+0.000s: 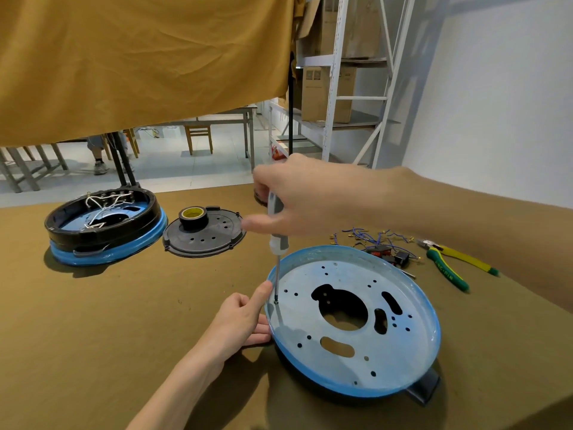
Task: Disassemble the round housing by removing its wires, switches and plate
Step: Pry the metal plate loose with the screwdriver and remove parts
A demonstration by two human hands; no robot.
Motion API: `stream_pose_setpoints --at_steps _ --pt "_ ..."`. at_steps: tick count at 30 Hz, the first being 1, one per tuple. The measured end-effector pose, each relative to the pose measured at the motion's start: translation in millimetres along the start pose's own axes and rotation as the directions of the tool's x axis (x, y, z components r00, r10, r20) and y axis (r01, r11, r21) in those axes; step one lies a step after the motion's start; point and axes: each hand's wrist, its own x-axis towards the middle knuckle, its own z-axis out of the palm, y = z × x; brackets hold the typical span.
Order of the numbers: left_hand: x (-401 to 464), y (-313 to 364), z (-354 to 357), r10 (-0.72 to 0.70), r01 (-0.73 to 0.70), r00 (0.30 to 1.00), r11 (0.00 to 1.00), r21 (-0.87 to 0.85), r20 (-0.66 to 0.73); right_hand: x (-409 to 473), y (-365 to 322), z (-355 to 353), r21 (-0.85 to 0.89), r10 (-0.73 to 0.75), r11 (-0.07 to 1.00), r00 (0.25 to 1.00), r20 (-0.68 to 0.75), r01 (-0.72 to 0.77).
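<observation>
The round housing (pixel 403 361) lies in front of me, its pale blue perforated plate facing up inside a blue rim. My right hand (pixel 297 200) grips a grey-handled screwdriver (pixel 277 234) held upright, its tip on a screw near the plate's left edge. My left hand (pixel 238 321) holds the housing's left rim, thumb raised beside the screwdriver shaft. Removed blue wires and red switches (pixel 381 246) lie in a heap behind the housing.
A second black-and-blue housing (pixel 105 225) with white wires stands at the left. Beside it lies a black cover plate (pixel 204 237) with a tape roll (pixel 193 216) on it. Yellow-green pliers (pixel 449 262) lie at the right. Shelving stands behind the table.
</observation>
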Motion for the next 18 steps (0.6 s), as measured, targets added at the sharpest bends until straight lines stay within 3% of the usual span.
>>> stream_pose_setpoints --at_steps 2,6,8,11,13,18 --pt "1 -1 0 0.003 -0.003 1.000 1.000 -0.003 -0.001 0 1 5 -0.132 -0.006 0.991 0.996 -0.086 -0.006" --pt "3 -3 1 0.017 -0.017 1.000 1.000 -0.020 -0.023 -4 5 -8 0.164 -0.037 0.986 0.993 0.109 0.019" --pt "4 -5 2 0.018 -0.019 0.999 0.999 -0.032 -0.033 -7 6 -6 0.184 -0.075 0.981 0.994 0.080 0.059" --pt "5 -6 0 0.017 -0.018 0.999 1.000 -0.021 -0.031 -10 8 5 -0.124 -0.039 0.992 0.994 -0.104 0.026" --pt "5 -6 0 0.012 -0.012 0.999 1.000 -0.011 -0.030 -10 12 6 -0.159 -0.007 0.987 0.993 -0.114 -0.012" --pt "2 -2 1 -0.026 0.026 1.000 1.000 -0.006 -0.015 -11 18 -11 0.233 -0.117 0.969 0.985 0.128 0.085"
